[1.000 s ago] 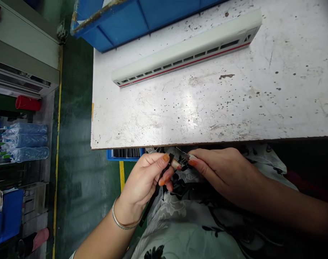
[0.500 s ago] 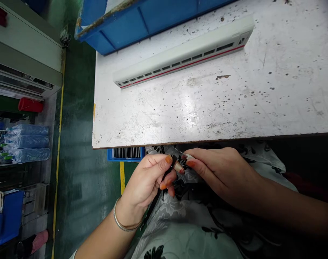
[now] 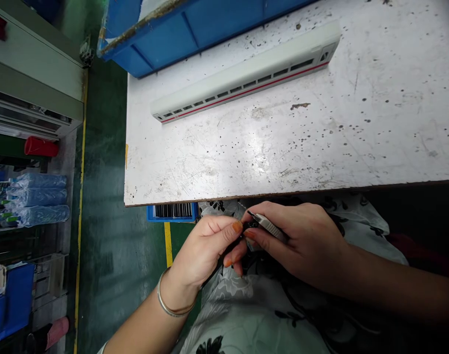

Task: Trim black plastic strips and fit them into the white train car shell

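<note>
Just below the table's front edge, my left hand (image 3: 205, 250) is closed, thumb and fingers pinching a small dark part (image 3: 248, 228). Most of that part is hidden by the fingertips, so its kind does not show. My right hand (image 3: 305, 236) grips a craft knife (image 3: 270, 226) with a pale ribbed handle. Its tip points left and up, and the right thumb presses close to the dark part. Both hands meet above the lap. On the table beyond them lies a white model train car body (image 3: 242, 73) with a red stripe and a row of windows.
A big blue crate (image 3: 194, 29) stands at the back of the scratched white table (image 3: 217, 162). Below the table's left corner is a small blue bin (image 3: 149, 213) holding dark strips. Shelving with plastic-wrapped bottles (image 3: 43, 196) lines the left, across a green floor (image 3: 102, 216).
The knife has turned in my right hand, so its ribbed handle now shows along the fingers. My right thumb has come nearer my left fingertips, against the dark part. The view has shifted slightly.
</note>
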`<state>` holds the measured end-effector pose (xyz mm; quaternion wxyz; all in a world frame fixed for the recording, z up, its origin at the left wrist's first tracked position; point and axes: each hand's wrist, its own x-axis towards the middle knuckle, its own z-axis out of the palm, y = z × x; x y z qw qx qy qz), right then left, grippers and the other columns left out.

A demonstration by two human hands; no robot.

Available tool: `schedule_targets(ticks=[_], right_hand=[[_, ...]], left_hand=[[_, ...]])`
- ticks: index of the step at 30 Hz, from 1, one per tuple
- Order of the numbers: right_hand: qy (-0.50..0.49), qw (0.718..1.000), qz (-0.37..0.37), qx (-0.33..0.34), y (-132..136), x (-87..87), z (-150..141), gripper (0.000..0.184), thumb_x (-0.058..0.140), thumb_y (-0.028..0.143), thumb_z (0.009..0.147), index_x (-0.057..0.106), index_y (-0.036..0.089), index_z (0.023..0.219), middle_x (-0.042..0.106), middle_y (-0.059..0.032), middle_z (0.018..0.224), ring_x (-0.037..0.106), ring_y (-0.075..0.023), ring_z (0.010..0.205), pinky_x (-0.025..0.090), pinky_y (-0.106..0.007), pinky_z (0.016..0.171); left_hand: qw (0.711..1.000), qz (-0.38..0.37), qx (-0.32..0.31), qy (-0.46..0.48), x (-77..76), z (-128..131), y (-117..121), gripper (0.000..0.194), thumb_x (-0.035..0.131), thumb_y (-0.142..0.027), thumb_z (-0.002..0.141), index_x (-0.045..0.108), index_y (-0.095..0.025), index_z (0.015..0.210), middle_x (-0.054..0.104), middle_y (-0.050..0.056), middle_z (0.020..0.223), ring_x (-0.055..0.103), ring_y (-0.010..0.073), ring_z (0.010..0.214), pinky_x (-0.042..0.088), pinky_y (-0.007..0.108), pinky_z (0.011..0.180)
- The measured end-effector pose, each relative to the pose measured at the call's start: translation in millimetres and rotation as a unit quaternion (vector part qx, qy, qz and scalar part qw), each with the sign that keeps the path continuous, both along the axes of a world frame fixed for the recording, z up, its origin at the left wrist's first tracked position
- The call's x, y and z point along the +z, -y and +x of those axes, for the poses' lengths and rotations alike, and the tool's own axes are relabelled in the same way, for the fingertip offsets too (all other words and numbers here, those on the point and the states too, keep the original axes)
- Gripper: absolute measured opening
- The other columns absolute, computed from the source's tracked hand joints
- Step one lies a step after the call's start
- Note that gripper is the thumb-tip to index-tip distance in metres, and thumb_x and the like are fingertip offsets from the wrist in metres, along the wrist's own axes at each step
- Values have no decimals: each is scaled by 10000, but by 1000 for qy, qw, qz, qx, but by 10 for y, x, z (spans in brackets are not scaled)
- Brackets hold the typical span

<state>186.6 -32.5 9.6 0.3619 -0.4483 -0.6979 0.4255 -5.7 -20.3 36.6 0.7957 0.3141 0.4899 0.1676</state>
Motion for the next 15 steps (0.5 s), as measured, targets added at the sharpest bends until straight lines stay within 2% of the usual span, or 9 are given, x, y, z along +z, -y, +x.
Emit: schedule_targets(ticks=[2,5,7,9,12,15], right_hand=[[4,1000,-12,-7,-10,-12,4,70,567,199,957,631,191,931,684,49,735,632,-88,621,430,-195,571],[6,1000,-16,-18,-20,-37,4,91,561,214,957,638,183,920,677,44,716,621,-96,599,417,-211,554],[5,1000,-15,-12,-29,-52,6,88,563,213,951,639,176,928,672,45,714,614,-94,593,411,-214,552],[10,1000,-19,-6,-39,-68,17,100,560,230,957,640,173,942,676,40,732,622,-98,616,413,-217,563],[32,999,-28,-9,-54,-95,54,214,531,355,990,639,172,964,666,28,727,621,-116,617,404,-236,547],[82,996,-41,4,-56,-128,90,403,400,504,1024,624,182,931,616,31,656,576,-131,549,374,-261,508]], left_hand=[[998,49,-11,-31,0,1,0,429,556,-430,951,585,-152,626,487,-25,509,487,88,488,506,217,543],[989,110,-45,-89,22,10,-3,261,604,-354,933,674,-156,777,540,-25,570,536,97,556,473,205,565],[981,137,-70,-121,37,18,-6,203,627,-304,916,680,-161,782,552,-27,594,547,97,565,452,198,549],[973,162,-82,-143,39,23,-10,235,610,-297,927,663,-160,744,546,-28,598,548,93,559,445,198,543],[974,163,-66,-144,0,15,-28,268,574,-327,954,662,-162,763,501,-40,568,525,83,528,445,197,539],[986,118,-24,-113,-83,-2,-71,285,574,-361,953,669,-157,778,412,-54,552,450,71,488,432,187,490]])
